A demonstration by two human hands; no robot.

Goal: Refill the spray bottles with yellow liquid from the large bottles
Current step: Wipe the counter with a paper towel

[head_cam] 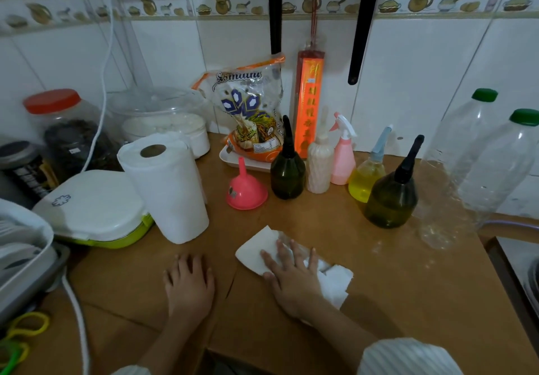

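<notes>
White paper towel (294, 261) lies flat under my right hand (291, 275), fingers (281, 253) spread and pressing it to the desk (393, 281), I judge to wipe a spill. My left hand (189, 282) rests flat, fingers loosely apart, bracing. Spray bottles (364, 177) line the centre, capped; two large bottles (466, 176) at right look empty. Open desk lies lower right, near its edge.
</notes>
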